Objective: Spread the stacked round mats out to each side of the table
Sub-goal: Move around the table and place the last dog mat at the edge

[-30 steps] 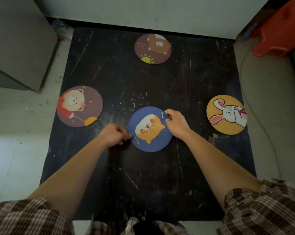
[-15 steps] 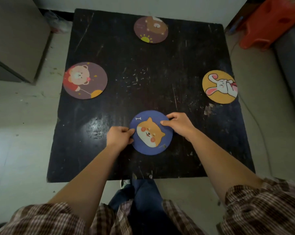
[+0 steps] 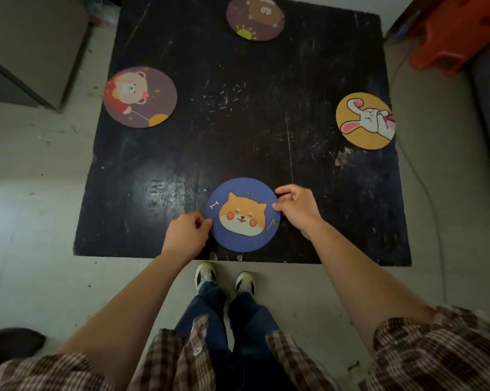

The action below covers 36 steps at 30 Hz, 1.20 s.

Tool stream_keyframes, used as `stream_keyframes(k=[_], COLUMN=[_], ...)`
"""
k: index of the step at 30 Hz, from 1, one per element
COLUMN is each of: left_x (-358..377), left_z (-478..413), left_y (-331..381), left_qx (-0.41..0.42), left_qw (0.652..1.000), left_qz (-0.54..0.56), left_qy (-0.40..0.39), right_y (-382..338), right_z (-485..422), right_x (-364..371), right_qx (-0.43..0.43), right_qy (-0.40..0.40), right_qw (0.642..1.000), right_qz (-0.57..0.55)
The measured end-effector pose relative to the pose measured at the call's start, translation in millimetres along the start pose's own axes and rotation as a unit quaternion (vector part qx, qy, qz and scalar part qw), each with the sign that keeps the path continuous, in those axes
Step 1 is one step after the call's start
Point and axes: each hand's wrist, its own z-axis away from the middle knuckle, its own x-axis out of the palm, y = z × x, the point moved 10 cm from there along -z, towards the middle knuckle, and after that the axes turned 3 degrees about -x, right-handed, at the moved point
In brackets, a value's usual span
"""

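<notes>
A blue round mat with an orange dog face (image 3: 242,215) lies at the near edge of the black table (image 3: 238,122). My left hand (image 3: 186,235) pinches its left rim and my right hand (image 3: 296,208) pinches its right rim. A purple mat with a bear and balloon (image 3: 140,97) lies at the left side. An orange mat with a white rabbit (image 3: 365,120) lies at the right edge. A purple mat with a sun (image 3: 255,17) lies at the far side, partly cut off by the frame.
A grey cabinet (image 3: 32,46) stands left of the table. An orange plastic stool (image 3: 458,29) sits at the far right. A thin cable (image 3: 424,187) runs along the floor on the right. My shoes (image 3: 224,279) stand just before the table's near edge.
The blue dog mat has been drawn from the table's middle toward the near edge and turned upright toward me, with both hands on its rim. The camera view has pulled back.
</notes>
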Motion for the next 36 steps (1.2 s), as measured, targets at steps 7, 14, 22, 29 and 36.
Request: stream_keyframes(k=[7,14,22,29,36], left_x=[9,11,15,17,22], left_z=[17,24,24,25,28], left_y=[-11,-14,-12,-8,-2], left_qx=[-0.011,-0.016,-0.010,-0.007,-0.013], left_qw=[1.000,1.000,0.997,0.995,0.995], left_qz=[-0.014,-0.022,-0.072,-0.101,-0.084], left_qy=[-0.007,-0.008,-0.014,-0.021,-0.052], right_y=[4,-2,-3,-2,0], right_z=[5,8,6,4,2], right_x=[1,3,3,4,1], right_qx=[-0.036,-0.060,-0.069,-0.077,-0.075], right_qy=[0.011,0.018,0.042,0.063,0.075], right_qw=[0.999,0.998,0.997,0.995,0.993], right_qz=[-0.015,0.006,0.016,0.031,0.047])
